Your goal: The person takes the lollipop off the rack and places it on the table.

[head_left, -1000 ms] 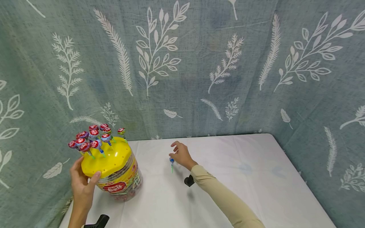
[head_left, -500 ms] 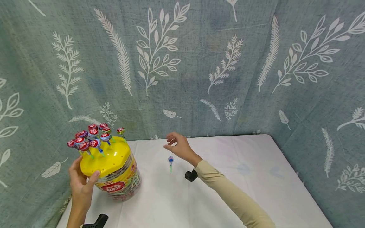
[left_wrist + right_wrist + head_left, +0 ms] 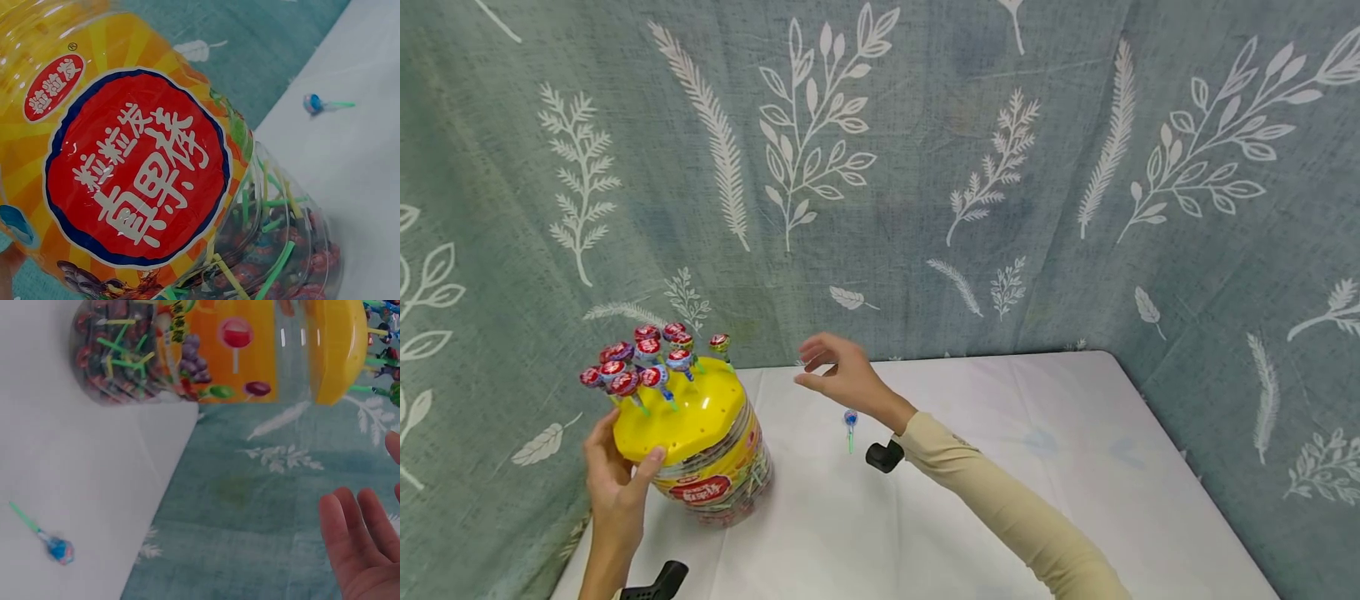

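My left hand [image 3: 616, 490] grips a clear plastic candy jar [image 3: 752, 467] near its top, the thumb lying at the edge of the yellow lid [image 3: 707, 421]. Several wrapped lollipops [image 3: 647, 350] stand stick-down in that lid. More lollipops fill the jar's bottom, as the left wrist view shows through the clear wall [image 3: 275, 250]. To the right of the jar, my right hand [image 3: 848, 379] hovers over the table with loosely bent fingers and holds nothing. Below it a single blue-wrapped lollipop [image 3: 851, 418] with a green stick lies on the cloth.
White cloth covers the table [image 3: 1000, 483]. A grey-green curtain [image 3: 910, 167] with white leaf prints hangs right behind the table's back edge and along both sides. A black camera mount [image 3: 884, 457] sits at the right wrist.
My right hand has moved up and left, away from the lollipop on the table, toward the jar. That lollipop stays in place, and the left hand keeps its hold on the jar.
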`<act>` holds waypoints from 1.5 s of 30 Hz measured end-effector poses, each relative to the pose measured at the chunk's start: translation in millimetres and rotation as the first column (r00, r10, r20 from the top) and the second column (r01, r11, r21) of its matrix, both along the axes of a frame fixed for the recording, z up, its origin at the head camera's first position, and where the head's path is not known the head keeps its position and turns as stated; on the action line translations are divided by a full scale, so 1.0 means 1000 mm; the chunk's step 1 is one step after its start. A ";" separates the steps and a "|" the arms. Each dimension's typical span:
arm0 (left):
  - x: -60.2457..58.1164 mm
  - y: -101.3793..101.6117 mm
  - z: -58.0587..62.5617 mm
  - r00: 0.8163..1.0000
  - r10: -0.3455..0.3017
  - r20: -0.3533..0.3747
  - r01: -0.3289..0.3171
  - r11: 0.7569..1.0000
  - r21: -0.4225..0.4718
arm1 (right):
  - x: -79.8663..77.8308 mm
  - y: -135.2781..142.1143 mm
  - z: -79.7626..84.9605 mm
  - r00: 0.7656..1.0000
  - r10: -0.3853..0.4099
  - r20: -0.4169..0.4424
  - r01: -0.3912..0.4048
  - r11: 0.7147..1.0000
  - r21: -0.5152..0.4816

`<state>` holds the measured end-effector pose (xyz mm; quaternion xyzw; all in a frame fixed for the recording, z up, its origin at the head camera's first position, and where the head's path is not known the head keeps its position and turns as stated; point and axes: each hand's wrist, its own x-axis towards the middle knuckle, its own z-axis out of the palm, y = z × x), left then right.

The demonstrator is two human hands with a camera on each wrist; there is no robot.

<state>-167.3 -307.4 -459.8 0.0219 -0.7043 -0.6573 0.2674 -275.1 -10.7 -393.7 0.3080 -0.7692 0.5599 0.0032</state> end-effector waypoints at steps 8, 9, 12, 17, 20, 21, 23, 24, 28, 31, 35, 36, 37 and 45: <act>0.001 0.001 0.002 0.999 0.012 0.037 -0.012 1.000 0.014 | -0.001 -0.023 0.014 0.999 0.028 -0.022 -0.028 0.999 -0.022; 0.002 0.001 0.003 0.999 0.013 0.039 -0.013 1.000 0.014 | -0.001 -0.026 0.016 0.999 0.030 -0.029 -0.031 0.999 -0.025; 0.002 0.001 0.004 0.999 0.013 0.043 -0.014 1.000 0.019 | -0.004 -0.037 0.021 0.998 0.044 -0.042 -0.046 0.998 -0.036; 0.001 0.002 0.006 0.999 0.009 0.043 -0.010 1.000 0.026 | -0.007 -0.057 0.028 0.997 0.061 -0.048 -0.062 0.998 -0.020; 0.000 0.002 0.006 0.998 0.019 0.058 -0.020 1.000 0.012 | -0.006 -0.069 0.030 0.997 0.067 -0.041 -0.068 0.998 -0.013; 0.000 0.002 0.007 0.998 0.022 0.064 -0.023 1.000 0.006 | -0.006 -0.072 0.030 0.997 0.067 -0.039 -0.068 0.998 -0.015; 0.000 0.002 0.006 0.997 0.029 0.074 -0.029 1.000 -0.002 | -0.006 -0.079 0.030 0.997 0.070 -0.034 -0.071 0.997 -0.016; 0.000 0.002 0.006 0.997 0.030 0.076 -0.030 1.000 -0.004 | -0.005 -0.082 0.029 0.997 0.070 -0.034 -0.070 0.997 -0.013; 0.000 0.001 0.006 0.997 0.031 0.075 -0.031 1.000 -0.001 | -0.004 -0.091 0.026 0.998 0.050 -0.050 -0.050 0.999 -0.007; -0.001 0.001 0.006 0.997 0.034 0.071 -0.033 0.999 -0.011 | -0.004 -0.093 0.025 0.998 0.024 -0.061 -0.025 1.000 -0.015; -0.001 0.001 0.006 0.997 0.041 0.065 -0.038 0.998 -0.041 | -0.003 -0.094 0.025 0.999 0.006 -0.049 -0.008 0.999 -0.041; -0.001 0.001 0.006 0.997 0.041 0.064 -0.038 0.998 -0.046 | -0.003 -0.095 0.025 0.999 0.001 -0.046 -0.004 0.999 -0.046; -0.001 0.001 0.006 0.997 0.044 0.064 -0.040 0.998 -0.053 | -0.003 -0.095 0.025 0.999 -0.002 -0.042 0.000 0.999 -0.050; 0.000 0.000 0.003 0.998 0.042 0.055 -0.038 0.997 -0.064 | -0.003 -0.097 0.024 0.998 -0.028 -0.051 0.025 0.998 -0.058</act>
